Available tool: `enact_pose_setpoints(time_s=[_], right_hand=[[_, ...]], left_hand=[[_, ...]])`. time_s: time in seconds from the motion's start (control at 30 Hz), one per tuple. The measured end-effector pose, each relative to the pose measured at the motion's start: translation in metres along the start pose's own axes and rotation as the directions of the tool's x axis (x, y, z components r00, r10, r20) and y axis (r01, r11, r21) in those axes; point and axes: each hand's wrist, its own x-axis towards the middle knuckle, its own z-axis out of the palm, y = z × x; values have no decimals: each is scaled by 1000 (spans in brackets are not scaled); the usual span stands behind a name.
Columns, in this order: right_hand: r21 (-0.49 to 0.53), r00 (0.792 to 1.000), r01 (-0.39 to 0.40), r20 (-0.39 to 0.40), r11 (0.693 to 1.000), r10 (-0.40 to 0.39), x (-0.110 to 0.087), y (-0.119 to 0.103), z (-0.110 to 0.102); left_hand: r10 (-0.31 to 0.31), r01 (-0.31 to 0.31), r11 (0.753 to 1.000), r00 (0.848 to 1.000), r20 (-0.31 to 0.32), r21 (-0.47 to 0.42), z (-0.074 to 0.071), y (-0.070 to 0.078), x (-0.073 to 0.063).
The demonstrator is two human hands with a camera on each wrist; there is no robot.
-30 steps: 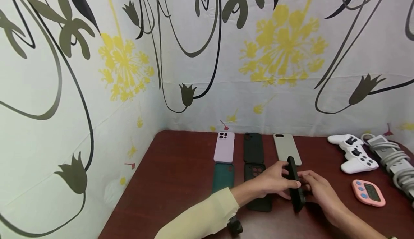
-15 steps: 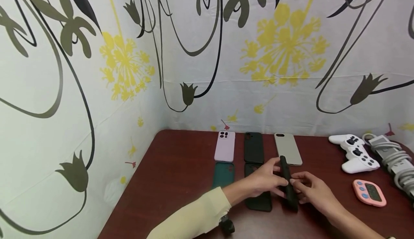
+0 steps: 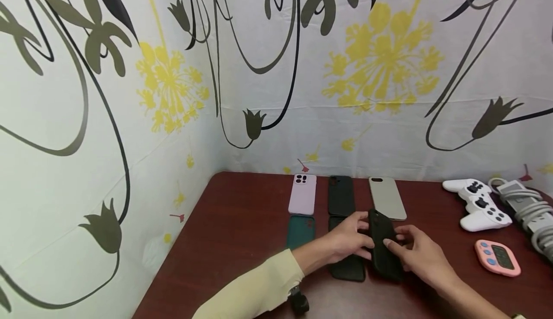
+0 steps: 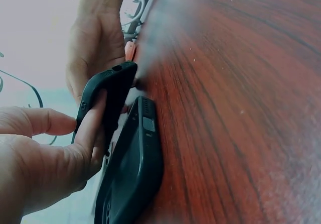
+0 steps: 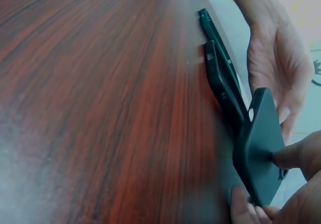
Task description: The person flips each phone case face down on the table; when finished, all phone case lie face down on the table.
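Both hands hold a black phone case (image 3: 383, 254) over the front right end of two rows of phone cases. My left hand (image 3: 345, 240) pinches its left edge between thumb and fingers. From the other side my right hand (image 3: 423, 259) grips it, thumb (image 5: 291, 156) pressed on its flat back and fingers round the edge. The case is tilted, its lower end close over the table. Beside it lies another black phone case (image 4: 128, 169), partly hidden by my left arm in the head view. A teal phone case (image 3: 300, 232) lies further left.
Behind stand in a row a lilac phone case (image 3: 302, 194), a dark phone case (image 3: 341, 195) and a pale grey phone case (image 3: 388, 199). To the right are a white game controller (image 3: 479, 204), a pink timer (image 3: 498, 258) and a power strip (image 3: 524, 206) wrapped in cable.
The held black case has turned from edge-on to showing its flat back, and leans lower. Both hands have shifted slightly left with it, and the right thumb now lies on its back.
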Motion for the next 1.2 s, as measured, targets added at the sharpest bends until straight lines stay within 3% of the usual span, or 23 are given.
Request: enact_pose_setpoints(time_s=[0.3, 0.47, 0.6, 0.63, 0.7, 0.73, 0.87, 0.9, 0.93, 0.97, 1.1, 1.2], right_hand=[[42, 999, 16, -33, 999, -15, -2, 5, -7], [27, 1000, 9, -28, 1000, -9, 0, 13, -14], [-67, 998, 28, -56, 997, -31, 3, 16, -22], [-94, 997, 36, -65, 995, -42, 4, 17, -24], [-147, 995, 55, -81, 988, -67, 4, 17, -28], [-163, 994, 63, -81, 985, -77, 4, 17, -28], [-197, 991, 89, -83, 976, -107, 3, 21, -29], [-201, 990, 93, -83, 975, -111, 3, 22, -29], [-203, 990, 96, -83, 975, -115, 3, 23, -29], [-204, 990, 99, -83, 974, -118, 3, 24, -29], [-215, 988, 109, -86, 970, -130, 5, 26, -29], [-226, 987, 121, -79, 967, -141, 8, 25, -29]], left_hand=[[-5, 5, 1000, 1000, -10, -6, 5, -3, 6], [-16, 20, 989, 999, -28, 144, 12, -6, 11], [-34, 47, 947, 998, -46, 318, 20, -1, 12], [-33, 49, 929, 998, -50, 368, 22, 0, 12], [-17, 46, 865, 998, -63, 500, 26, 3, 12], [-2, 42, 819, 997, -71, 573, 27, 3, 13], [87, 28, 575, 992, -95, 818, 32, 3, 15], [107, 29, 527, 989, -100, 849, 33, 3, 16], [120, 32, 494, 987, -105, 869, 34, 3, 18], [129, 34, 470, 986, -107, 882, 35, 3, 19], [147, 56, 435, 980, -133, 899, 39, 2, 23], [150, 94, 422, 974, -172, 902, 42, 1, 25]])
